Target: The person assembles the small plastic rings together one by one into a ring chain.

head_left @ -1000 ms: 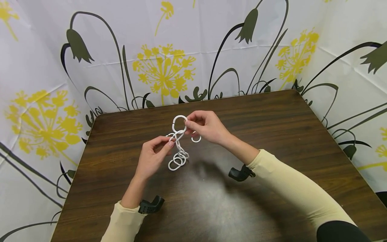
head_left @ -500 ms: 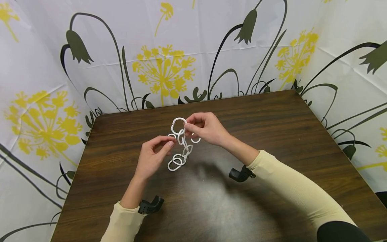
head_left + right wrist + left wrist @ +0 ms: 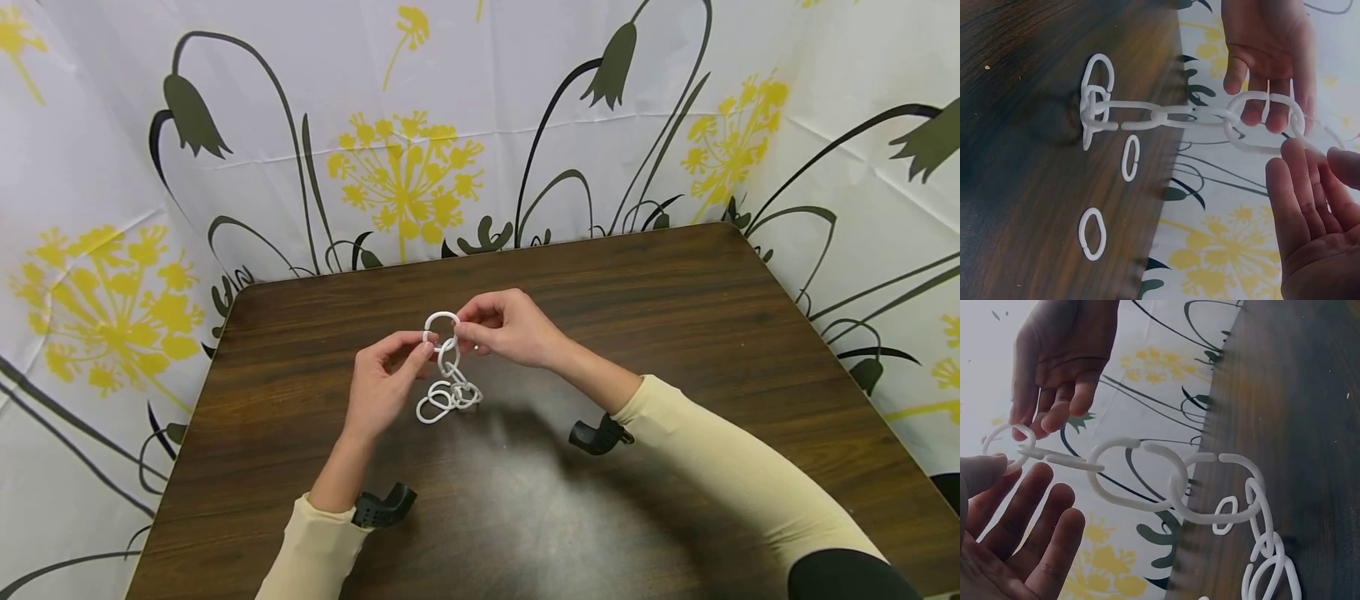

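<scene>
A chain of white plastic C-shaped links hangs from its top link (image 3: pixel 442 314). My left hand (image 3: pixel 381 379) pinches that link's left side between thumb and forefinger. On the opposite side, my right hand (image 3: pixel 517 329) holds the same link with thumb and fingertips. Narrow gaps show in several links, such as the middle link (image 3: pixel 1140 507) in the left wrist view. The chain's lower links (image 3: pixel 429 421) lie bunched on the table just below the hands. In the right wrist view, the remaining fingers of both hands stand extended beside the chain.
Two loose white links, a nearer one (image 3: pixel 1125 164) and a farther one (image 3: pixel 1081 234), lie on the dark wood table (image 3: pixel 637 333). In the head view the hands mostly hide them. A flower-print curtain (image 3: pixel 465 75) rises behind the table edge.
My right hand has lowered slightly with the top link. My left fingers, apart from that link half a second ago, now grip its left side. The lower links have settled closer together on the table.
</scene>
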`<state>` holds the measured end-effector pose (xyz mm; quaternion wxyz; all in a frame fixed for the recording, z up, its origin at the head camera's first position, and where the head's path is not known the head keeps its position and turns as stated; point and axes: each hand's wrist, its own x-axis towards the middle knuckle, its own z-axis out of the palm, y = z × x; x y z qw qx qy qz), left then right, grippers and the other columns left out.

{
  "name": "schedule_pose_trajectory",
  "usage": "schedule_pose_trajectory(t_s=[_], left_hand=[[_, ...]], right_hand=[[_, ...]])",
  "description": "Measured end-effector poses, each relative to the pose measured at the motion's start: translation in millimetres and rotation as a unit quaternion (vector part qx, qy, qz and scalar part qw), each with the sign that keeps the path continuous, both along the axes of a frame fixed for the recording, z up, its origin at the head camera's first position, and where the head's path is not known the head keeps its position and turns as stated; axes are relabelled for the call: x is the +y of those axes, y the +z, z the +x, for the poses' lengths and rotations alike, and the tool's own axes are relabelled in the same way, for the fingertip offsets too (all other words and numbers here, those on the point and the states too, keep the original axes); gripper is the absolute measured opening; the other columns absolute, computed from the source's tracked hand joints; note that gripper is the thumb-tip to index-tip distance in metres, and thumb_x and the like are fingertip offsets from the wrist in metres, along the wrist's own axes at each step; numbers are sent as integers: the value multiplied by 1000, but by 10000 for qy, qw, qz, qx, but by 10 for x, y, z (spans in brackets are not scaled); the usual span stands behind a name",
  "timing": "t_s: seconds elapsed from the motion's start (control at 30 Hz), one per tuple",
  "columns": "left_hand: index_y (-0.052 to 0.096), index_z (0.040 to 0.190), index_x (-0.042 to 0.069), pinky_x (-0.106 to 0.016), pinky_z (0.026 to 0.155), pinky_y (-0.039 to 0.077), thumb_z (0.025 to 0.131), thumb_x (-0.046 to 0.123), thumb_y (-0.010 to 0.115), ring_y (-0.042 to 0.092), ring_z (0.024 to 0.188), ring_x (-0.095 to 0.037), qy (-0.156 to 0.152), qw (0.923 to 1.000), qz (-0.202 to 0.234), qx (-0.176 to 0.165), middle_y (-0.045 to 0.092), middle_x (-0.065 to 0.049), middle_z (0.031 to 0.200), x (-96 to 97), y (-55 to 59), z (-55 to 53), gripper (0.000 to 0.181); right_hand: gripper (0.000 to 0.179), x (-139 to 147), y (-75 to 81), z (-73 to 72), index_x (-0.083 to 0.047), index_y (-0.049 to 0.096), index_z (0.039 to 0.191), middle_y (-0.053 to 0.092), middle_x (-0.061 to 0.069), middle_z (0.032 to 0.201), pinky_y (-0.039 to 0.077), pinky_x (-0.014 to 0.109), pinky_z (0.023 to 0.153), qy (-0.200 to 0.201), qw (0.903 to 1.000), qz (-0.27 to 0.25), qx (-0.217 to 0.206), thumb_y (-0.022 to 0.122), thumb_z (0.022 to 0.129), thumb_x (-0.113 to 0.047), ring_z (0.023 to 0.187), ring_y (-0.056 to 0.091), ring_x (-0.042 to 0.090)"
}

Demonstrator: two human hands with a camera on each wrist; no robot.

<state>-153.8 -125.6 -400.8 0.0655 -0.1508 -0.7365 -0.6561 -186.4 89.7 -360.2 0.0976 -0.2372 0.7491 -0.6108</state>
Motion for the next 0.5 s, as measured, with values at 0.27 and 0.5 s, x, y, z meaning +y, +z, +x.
schedule_pose_trajectory(t_s=[0.27,0.5], left_hand=[[69,103,-9,-29,62,58,93,2,66,67,80,-19,54,9998,161,-35,72,-11,98,2,-10,3,15],[70,102,-8,-30,61,58,91,0,67,67,78,-22,124,9999,56,-63,73,-7,97,-42,-39,15,13]], right_hand=[[13,64,-70,-61,4,70,102,72,18,89,60,43,67,239,9994,190,-156,68,91,-4,77,71,27],[14,193,-261,-189,-2,73,103,73,9,85,58,33,67,65,9930,1160,188,67,92,-7,80,70,28]])
